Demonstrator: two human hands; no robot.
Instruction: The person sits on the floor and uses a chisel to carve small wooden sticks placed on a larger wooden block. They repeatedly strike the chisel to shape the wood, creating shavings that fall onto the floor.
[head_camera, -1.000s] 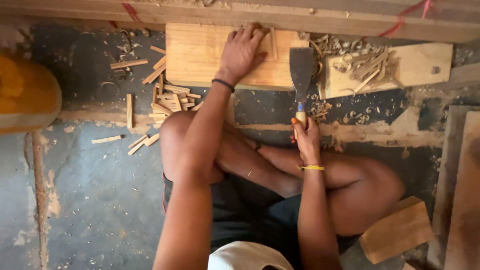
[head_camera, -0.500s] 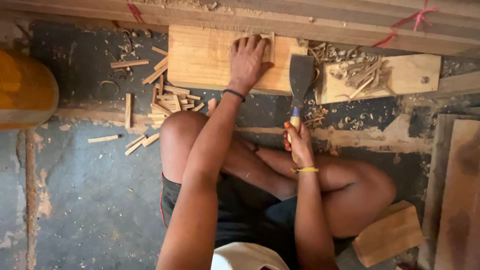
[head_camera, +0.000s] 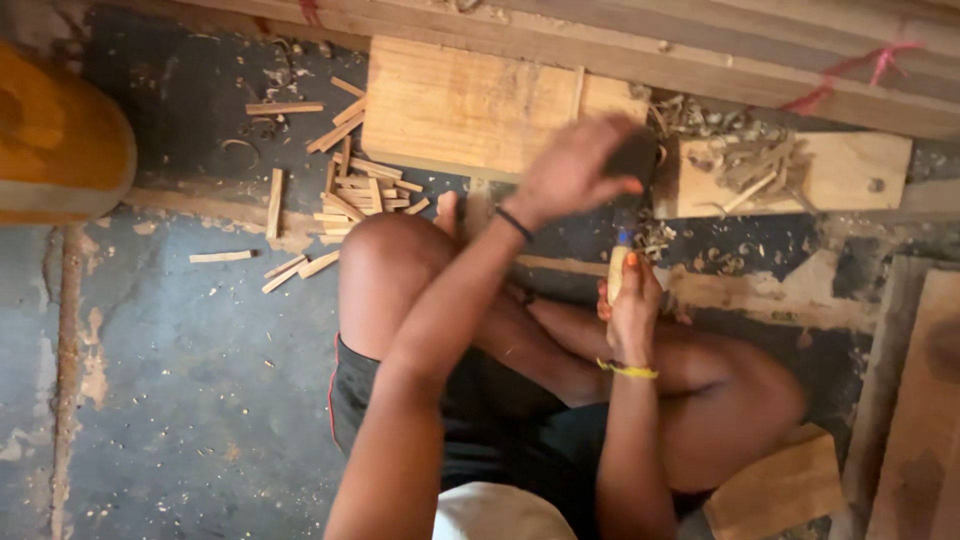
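Left hand (head_camera: 575, 170): blurred over the chisel blade at 12 o'clock, can't tell if it was gripping or just resting.
Right hand (head_camera: 632, 305): clenched round the chisel (head_camera: 620, 268) handle, blade up against the wooden block (head_camera: 460, 105).
Progress: plenty of split sticks (head_camera: 345, 190) piled at 10 o'clock, so a fair bit looked done; block mostly whole.
Containers: none seen; shavings (head_camera: 735, 160) sat loose on a small board (head_camera: 850, 170) at 1 o'clock.

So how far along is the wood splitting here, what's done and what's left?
Done: a heap of split sticks lies on the floor left of the wooden board, with shavings piled on the smaller board to the right. In hand: the right hand grips the chisel handle upright, and the left hand is over the blade end, blurred. Left: cannot tell; no uncut piece shows clearly.
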